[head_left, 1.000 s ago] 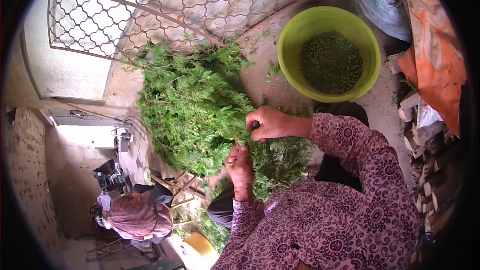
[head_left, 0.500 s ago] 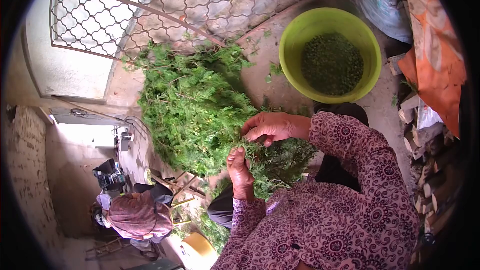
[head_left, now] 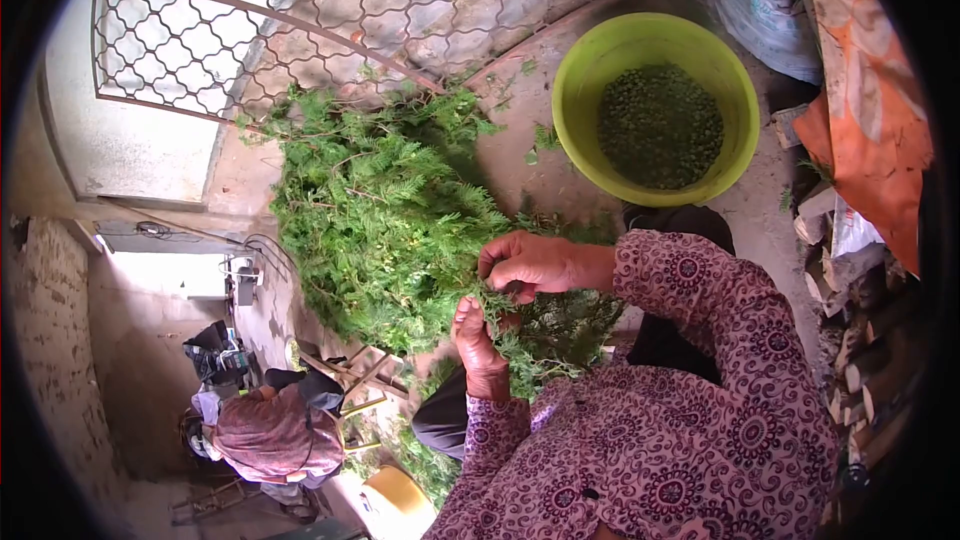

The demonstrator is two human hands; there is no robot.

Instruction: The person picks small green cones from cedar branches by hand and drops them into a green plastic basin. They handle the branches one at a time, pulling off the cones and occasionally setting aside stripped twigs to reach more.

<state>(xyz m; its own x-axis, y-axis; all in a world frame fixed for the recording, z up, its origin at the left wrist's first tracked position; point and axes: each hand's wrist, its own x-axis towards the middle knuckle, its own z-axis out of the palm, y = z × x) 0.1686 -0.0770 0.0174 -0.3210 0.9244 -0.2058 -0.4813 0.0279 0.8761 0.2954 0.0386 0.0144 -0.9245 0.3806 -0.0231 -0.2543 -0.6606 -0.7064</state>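
My left hand (head_left: 480,350) is closed, thumb and fingers pinching a leafy green branch (head_left: 555,345) that spreads toward my lap. Just above it, my right hand (head_left: 530,265) is curled in with its fingers bent down at the foliage near the left fingertips. Whatever small piece the right fingers grip is hidden behind them. Beyond both hands lies a big heap of cut green branches (head_left: 370,210) on the floor. A yellow-green tub (head_left: 572,155) stands at the upper right, holding many small green pieces (head_left: 660,125).
A metal lattice (head_left: 280,15) leans along the back. Sacks, an orange sheet (head_left: 870,90) and stacked firewood (head_left: 850,340) line the right side. At the lower left another person (head_left: 275,430) sits bent over, near a yellow container (head_left: 395,490) and a wooden frame (head_left: 365,375).
My right hand has curled further and turned knuckles-up, dipping slightly toward the left hand. My left hand stays nearly in place on the branch. The view has shifted a little.
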